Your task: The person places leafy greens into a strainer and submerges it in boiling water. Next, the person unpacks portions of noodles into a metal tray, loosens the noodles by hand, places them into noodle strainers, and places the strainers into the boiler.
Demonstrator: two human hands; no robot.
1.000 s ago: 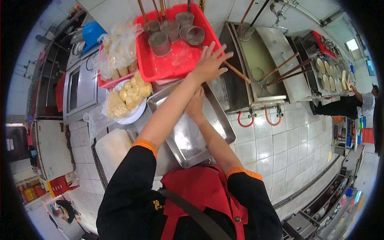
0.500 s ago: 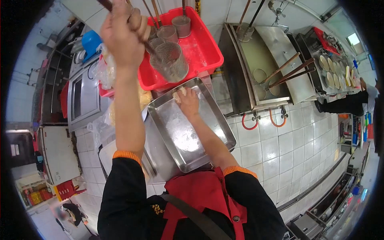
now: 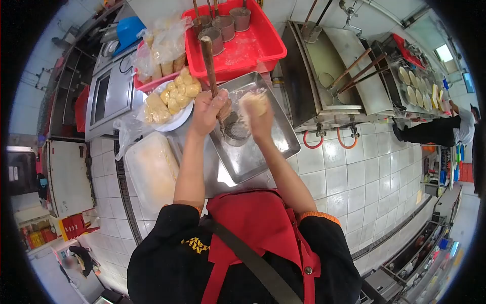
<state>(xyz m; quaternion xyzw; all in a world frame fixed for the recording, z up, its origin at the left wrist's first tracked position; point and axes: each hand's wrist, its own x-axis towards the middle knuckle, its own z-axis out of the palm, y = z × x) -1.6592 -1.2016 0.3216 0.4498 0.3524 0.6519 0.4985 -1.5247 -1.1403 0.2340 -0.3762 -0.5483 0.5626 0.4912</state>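
My left hand [image 3: 210, 110] is closed round the wooden handle [image 3: 208, 58] of a wire-mesh strainer basket [image 3: 236, 133]. The basket is low over the steel tray [image 3: 276, 147], partly hidden behind my hands. In my right hand [image 3: 260, 121], smeared by motion, is a clump of pale noodle-like strands [image 3: 253, 104], just above the basket. Further back, several more long-handled strainer baskets [image 3: 240, 19] stand in a red tub [image 3: 260, 48].
Left of the tray are a plate [image 3: 178, 119] with yellow dough-like lumps [image 3: 174, 96], bagged food [image 3: 164, 53] and a pale lidded container [image 3: 151, 164]. On the right stands a steel cooker [image 3: 324, 66] with strainers. A person [image 3: 463, 124] works at the far right.
My left hand has brought the strainer down from high up to the tray. My right hand has lifted the pale clump off the tray and carried it right, over the basket.
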